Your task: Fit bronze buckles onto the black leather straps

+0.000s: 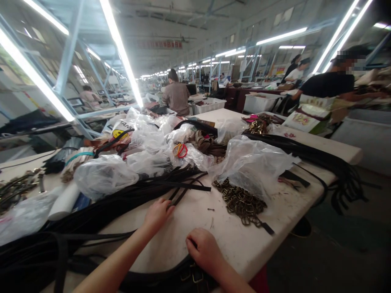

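Note:
My left hand (159, 213) is over the table with its fingers closed on a thin black strap (180, 195), whose length runs back toward the pile. Closer to me, my right hand (204, 247) is curled into a fist; whatever lies inside it is hidden. Just below that fist, black straps with brass-coloured buckles (197, 274) lie at the table's near edge. To the right of both hands, a heap of bronze-coloured metal buckles (241, 201) spills from under a clear plastic bag (250, 162). A small dark piece (210, 209) rests on the pale tabletop between the hands and the heap.
Long black straps (100, 215) cover the left side, and another bundle (345, 179) hangs off the right edge. Plastic bags (106, 175) and red-and-yellow-handled scissors (180, 150) lie further back. Pliers (290, 182) are at the right. Several people work beyond, near white bins (261, 101).

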Motion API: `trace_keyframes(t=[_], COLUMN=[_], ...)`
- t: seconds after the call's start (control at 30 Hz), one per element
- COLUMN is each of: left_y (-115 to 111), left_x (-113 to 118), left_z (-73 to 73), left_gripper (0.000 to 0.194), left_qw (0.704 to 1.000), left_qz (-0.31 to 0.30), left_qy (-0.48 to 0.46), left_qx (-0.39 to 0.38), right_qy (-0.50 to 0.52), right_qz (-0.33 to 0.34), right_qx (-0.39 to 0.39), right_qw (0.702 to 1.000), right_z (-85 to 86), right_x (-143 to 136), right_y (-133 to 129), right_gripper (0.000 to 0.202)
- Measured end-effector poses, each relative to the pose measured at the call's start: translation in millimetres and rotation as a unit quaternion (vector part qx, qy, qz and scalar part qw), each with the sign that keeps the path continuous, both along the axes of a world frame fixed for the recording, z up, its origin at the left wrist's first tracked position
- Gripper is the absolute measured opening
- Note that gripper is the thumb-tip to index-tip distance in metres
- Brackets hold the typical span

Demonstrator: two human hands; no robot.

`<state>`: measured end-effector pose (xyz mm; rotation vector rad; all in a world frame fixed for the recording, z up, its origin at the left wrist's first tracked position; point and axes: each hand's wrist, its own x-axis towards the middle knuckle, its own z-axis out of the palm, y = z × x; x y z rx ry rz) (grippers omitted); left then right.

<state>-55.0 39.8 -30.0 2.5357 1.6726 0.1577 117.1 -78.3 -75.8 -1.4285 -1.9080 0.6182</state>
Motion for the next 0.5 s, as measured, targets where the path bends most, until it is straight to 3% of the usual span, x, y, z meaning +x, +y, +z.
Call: trace_keyframes(t=[0.1, 0.2, 0.3, 0.37, 0.5], left_y=[-12, -38, -67, -81, -88], left_x=[4, 7, 4, 2, 11], left_z=[13.5, 22.0, 18.3, 11.4, 3.5], left_gripper=[0.029, 0.034, 0.038, 0.036, 0.033], left_qw=[0.999, 0.995, 0.984, 0.977, 0.986], left_qz=[-0.031, -0.092, -0.174, -0.209, -0.144], left_qy=[-0.020, -0.038, -0.029, -0.025, -0.070], left_qx=[0.033, 0.017, -0.017, -0.037, -0.043], right_qy=[0.049, 0.201, 0.361, 0.386, 0.328], right_qz=[0.008, -0.038, -0.075, -0.084, -0.088], right_qx=[-0.027, -0.067, -0.114, -0.130, -0.099], right_qw=[0.998, 0.977, 0.923, 0.909, 0.935], right_z=[4.8, 6.6, 5.2, 5.3, 11.2], right_x=[3, 10, 16, 19, 18], right_y=[-1, 3, 8, 9, 2], right_gripper=[0.018, 0.025, 0.040, 0.038, 0.027])
